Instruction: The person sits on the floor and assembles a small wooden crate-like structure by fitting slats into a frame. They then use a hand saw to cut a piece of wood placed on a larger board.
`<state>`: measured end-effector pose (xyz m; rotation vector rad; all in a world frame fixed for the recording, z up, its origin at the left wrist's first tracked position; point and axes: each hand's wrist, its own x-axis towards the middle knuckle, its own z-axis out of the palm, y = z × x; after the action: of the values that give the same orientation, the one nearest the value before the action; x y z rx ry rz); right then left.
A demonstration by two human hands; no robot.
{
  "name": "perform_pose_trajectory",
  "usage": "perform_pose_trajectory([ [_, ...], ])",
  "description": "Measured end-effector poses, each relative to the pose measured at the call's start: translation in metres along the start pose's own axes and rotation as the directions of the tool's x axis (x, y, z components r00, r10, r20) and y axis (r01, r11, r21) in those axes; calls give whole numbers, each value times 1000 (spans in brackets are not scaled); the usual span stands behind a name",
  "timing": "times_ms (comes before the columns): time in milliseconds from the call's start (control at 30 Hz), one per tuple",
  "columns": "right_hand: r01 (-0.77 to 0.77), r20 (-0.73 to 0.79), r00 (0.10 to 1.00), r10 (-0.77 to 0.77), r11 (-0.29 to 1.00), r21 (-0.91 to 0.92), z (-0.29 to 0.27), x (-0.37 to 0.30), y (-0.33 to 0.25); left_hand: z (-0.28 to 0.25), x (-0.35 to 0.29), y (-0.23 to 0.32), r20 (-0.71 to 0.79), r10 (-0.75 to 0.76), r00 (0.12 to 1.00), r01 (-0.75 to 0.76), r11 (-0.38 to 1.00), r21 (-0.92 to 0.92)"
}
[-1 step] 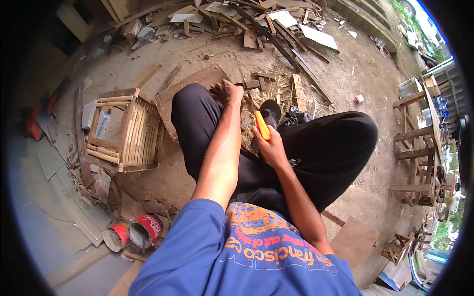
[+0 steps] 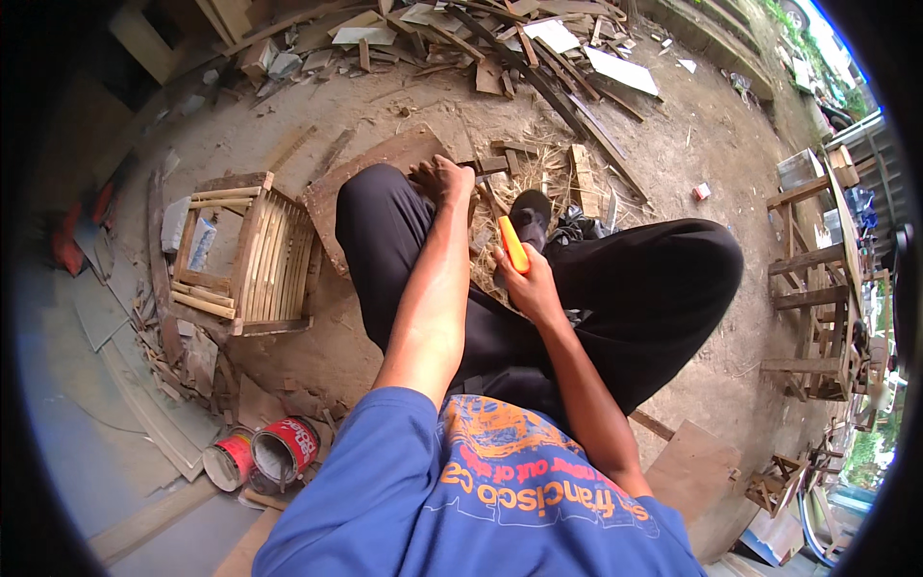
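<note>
The person sits low over a brown dirt floor (image 2: 663, 125), hands between bent knees in black trousers (image 2: 394, 264). The right hand (image 2: 529, 281) is closed around an orange handle (image 2: 513, 244), which stands up from the fist, tilted toward the left hand (image 2: 444, 181). That left hand, farther forward, is curled with its back showing; what its fingers grip, if anything, cannot be told. A dark wooden piece (image 2: 490, 165) lies just to its right; whether they touch is unclear.

Pale straw-like shavings (image 2: 550, 171) litter the ground ahead of the right hand, and a flat brown board (image 2: 385, 157) reaches left from behind the left hand. Well beyond both hands, a heap of scrap wood (image 2: 423, 48) spreads across the dirt, with white panels among it. Far to the right of the hands stands a rough timber rack (image 2: 810, 298), and a small red-and-white box (image 2: 701, 191) sits on the floor between.

Left of the left hand rests a box-like slatted wooden frame (image 2: 274, 260); a pale bluish object (image 2: 201, 242) shows in its opening. Behind the hands, to the left, two red cans stand side by side: the larger can (image 2: 304, 440) is open, its interior grey and smeared, and the smaller can (image 2: 236, 446) has a whitish, crusted mouth.
</note>
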<state>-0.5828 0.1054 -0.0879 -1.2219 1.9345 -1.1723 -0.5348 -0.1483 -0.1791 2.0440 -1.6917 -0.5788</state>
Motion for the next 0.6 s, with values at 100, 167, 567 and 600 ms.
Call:
perform_pose_trajectory([
  [100, -80, 40, 996, 74, 984, 161, 1, 3, 5, -6, 12, -9, 54, 36, 998, -34, 998, -46],
  [167, -75, 24, 997, 72, 982, 172, -7, 2, 8, -15, -7, -5, 75, 67, 995, -65, 998, -28],
  [567, -120, 86, 989, 121, 993, -14, -20, 32, -29, -37, 35, 17, 21, 99, 995, -101, 986, 136],
  [600, -105, 91, 990, 105, 994, 2, -21, 36, -36, -27, 47, 8, -35, 92, 995, -86, 986, 146],
])
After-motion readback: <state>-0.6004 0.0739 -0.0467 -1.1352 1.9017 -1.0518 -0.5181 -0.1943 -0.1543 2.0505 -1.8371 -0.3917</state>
